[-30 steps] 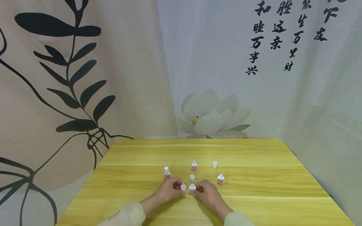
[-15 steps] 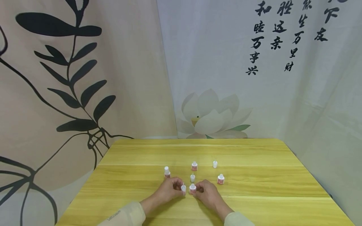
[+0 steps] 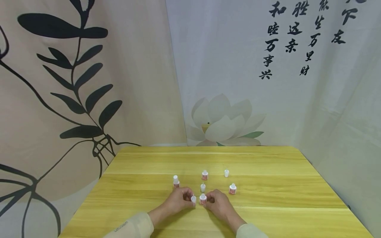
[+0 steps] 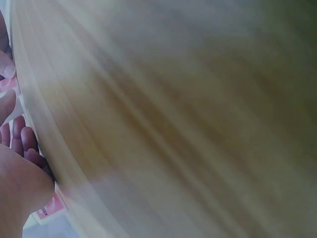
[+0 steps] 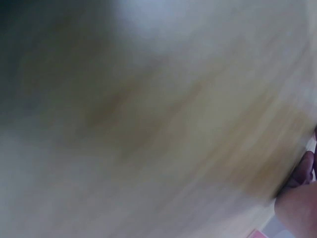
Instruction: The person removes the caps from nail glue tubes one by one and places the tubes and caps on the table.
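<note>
Left hand (image 3: 178, 199) pinches a small white cup-shaped cap (image 3: 193, 200) between thumb and fingers, its thin stem pointing up. Facing it, the right hand (image 3: 219, 203) grips a small white bottle with a red label (image 3: 203, 199) from its right side, upright on the yellow wood-grain bench (image 3: 119, 205). Cap and bottle sit side by side with a narrow gap between them, near the middle of the bench. Each hand takes its piece from the outer side, probably so that the fingers leave the facing sides free. Whether the cap touches the bench or is slightly raised cannot be told.

Just behind the held bottle stands a second white cap with its stem upward (image 3: 203, 187); resting on the broad end likely keeps that stem off the wood. Farther back are a red-labelled bottle with a short white top (image 3: 205, 175) and, to its right, a third small white cap (image 3: 227, 173). Another short-topped red-labelled bottle (image 3: 232, 189) stands beyond the right hand. By the left hand's knuckles, a taller-topped red-labelled bottle (image 3: 176, 181) appears to wear its cap, which would explain its greater height.
</note>
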Demonstrator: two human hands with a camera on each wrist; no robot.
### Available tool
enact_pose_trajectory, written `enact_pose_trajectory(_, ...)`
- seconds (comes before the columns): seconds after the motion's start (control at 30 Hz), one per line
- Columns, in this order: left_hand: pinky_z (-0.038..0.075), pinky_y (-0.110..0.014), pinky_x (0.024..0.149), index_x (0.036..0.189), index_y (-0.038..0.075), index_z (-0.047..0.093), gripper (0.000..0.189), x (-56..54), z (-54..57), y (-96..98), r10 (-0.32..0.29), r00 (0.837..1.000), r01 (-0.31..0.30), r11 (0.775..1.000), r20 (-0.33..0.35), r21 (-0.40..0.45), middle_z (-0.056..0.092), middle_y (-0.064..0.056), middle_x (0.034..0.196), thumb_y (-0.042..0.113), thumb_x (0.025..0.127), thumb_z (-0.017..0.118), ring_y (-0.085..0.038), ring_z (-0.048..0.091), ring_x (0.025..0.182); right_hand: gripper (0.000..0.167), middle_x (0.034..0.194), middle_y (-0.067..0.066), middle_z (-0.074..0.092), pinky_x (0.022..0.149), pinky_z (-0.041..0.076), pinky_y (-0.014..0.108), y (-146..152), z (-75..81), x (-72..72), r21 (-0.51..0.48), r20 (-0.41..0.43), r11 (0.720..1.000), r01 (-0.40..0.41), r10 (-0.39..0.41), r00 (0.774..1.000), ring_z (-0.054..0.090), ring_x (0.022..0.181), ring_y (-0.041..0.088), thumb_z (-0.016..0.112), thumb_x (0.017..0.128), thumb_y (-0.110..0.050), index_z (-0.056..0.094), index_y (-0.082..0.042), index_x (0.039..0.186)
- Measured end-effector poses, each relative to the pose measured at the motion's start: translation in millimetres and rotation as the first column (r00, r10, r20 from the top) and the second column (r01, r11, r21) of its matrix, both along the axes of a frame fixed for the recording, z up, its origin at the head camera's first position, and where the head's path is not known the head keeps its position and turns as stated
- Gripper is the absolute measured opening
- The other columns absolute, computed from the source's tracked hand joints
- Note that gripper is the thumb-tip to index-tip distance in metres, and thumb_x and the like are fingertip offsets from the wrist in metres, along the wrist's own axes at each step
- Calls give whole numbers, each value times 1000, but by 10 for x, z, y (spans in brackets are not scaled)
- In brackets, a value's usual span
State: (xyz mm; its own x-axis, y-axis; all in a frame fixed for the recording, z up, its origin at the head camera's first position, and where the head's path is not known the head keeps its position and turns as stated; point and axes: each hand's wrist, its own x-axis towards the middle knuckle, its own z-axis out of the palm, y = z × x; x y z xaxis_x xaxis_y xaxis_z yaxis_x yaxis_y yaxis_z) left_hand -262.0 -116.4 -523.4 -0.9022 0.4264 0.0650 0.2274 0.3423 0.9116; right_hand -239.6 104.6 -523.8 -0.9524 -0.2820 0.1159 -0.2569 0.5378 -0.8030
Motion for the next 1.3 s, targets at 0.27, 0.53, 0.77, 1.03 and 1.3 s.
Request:
enact_pose_trajectory(0.27,49,-21,67,93,7,68,24,1,9,10,7,999,-9,998,-35,-57,64,-1,84,0,75,82,-12,56,76,15,90,0,59,72,47,31,-6,-3,-3,6,1,1000,3,-3,1000,54,83,15,78,82,-14,72,-9,95)
enact_pose_trajectory(0.53,49,-21,68,93,10,68,25,3,20,8,-11,997,2,995,-82,-101,63,4,82,1,74,83,-8,56,76,16,91,1,58,74,47,34,-11,-4,-5,7,5,1000,0,0,1000,53,85,17,79,82,-15,72,-9,96)
enact_pose_trajectory(0.77,48,-22,72,100,6,68,31,14,33,-12,-17,998,12,998,-67,-68,63,0,86,-2,73,83,-12,57,80,17,90,0,58,73,48,34,-12,-15,-8,17,-14,1000,1,-1,1000,54,84,16,78,82,-16,72,-8,95)
enact_pose_trajectory(1.03,49,-24,78,108,3,65,40,36,80,-57,-29,998,25,996,-52,-80,63,-2,92,-6,72,81,-19,59,87,18,90,-1,58,72,47,33,-8,-28,-4,10,-30,1000,2,-2,1000,53,83,15,79,80,-17,73,-9,95)
enact_pose_trajectory(1.3,51,-34,86,115,-1,62,45,73,200,-146,-6,999,2,996,-40,-84,62,-8,101,-11,73,75,-26,58,96,29,98,2,59,78,49,40,22,14,11,-28,63,999,-27,29,998,54,91,20,80,82,-25,71,-8,103)
